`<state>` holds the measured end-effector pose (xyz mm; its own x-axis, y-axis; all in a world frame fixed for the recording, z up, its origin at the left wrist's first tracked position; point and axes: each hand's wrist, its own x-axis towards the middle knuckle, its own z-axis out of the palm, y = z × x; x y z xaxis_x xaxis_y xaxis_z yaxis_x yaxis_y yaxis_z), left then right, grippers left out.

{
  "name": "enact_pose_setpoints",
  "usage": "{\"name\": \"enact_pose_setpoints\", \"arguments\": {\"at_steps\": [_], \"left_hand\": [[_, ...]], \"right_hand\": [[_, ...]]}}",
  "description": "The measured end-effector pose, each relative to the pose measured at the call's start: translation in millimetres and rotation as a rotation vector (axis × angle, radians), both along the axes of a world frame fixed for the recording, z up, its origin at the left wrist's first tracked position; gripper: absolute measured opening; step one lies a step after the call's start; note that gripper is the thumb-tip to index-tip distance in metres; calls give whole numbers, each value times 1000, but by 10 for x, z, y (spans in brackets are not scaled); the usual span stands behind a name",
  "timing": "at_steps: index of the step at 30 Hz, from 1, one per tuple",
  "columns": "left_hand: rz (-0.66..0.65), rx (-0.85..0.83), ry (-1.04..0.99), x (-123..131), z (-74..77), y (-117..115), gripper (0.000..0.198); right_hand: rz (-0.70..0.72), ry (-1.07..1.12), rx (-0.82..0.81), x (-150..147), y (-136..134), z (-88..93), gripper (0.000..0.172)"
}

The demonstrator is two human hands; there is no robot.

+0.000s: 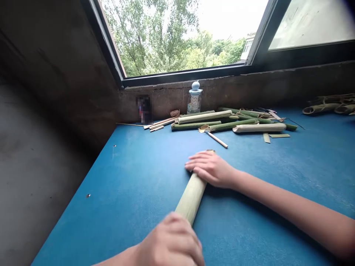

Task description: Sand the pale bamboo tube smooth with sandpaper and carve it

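Note:
A thick pale-green bamboo piece (191,197) lies slantwise on the blue table (133,177), running from the bottom centre up toward the middle. My left hand (173,244) is closed round its near end, with the fingers wrapped over it and slightly blurred. Across the far end rests my right hand (210,168), its fingers bent over the top and pointing left, pressing on the bamboo. A small bit of the far end shows beyond the right hand. The very near end is hidden by my left hand.
Along the back lie several bamboo pieces (199,126), with a thin stick (216,139) before them. Behind them stands a glass jar (194,101) with a blue lid. More stalks (321,108) lie at the far right. The window (180,74) is behind the table.

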<state>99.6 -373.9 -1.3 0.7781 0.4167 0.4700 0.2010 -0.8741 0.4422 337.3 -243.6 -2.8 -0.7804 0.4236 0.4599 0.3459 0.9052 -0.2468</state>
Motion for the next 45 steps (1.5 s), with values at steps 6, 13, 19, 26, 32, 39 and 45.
{"name": "enact_pose_setpoints", "arguments": {"at_steps": [6, 13, 19, 26, 32, 39, 45], "left_hand": [[762, 94, 210, -717, 287, 1721, 37], [1337, 232, 420, -1199, 411, 3522, 70], [1340, 185, 518, -1203, 548, 3895, 80], [1331, 18, 164, -1383, 251, 3891, 85], [1293, -320, 228, -1449, -22, 3971, 70], [1323, -301, -46, -1490, 181, 4316, 74], [1435, -214, -215, -1352, 450, 4592, 63]], "right_hand": [[153, 144, 22, -203, -319, -42, 36], [-28, 136, 81, -89, 158, -83, 37], [-152, 132, 38, 30, 336, -110, 37], [-127, 99, 13, 57, 348, -63, 37], [113, 56, 86, -270, -249, -27, 37], [109, 136, 91, -229, -96, -76, 38], [139, 178, 169, -380, -351, -81, 29]]}}
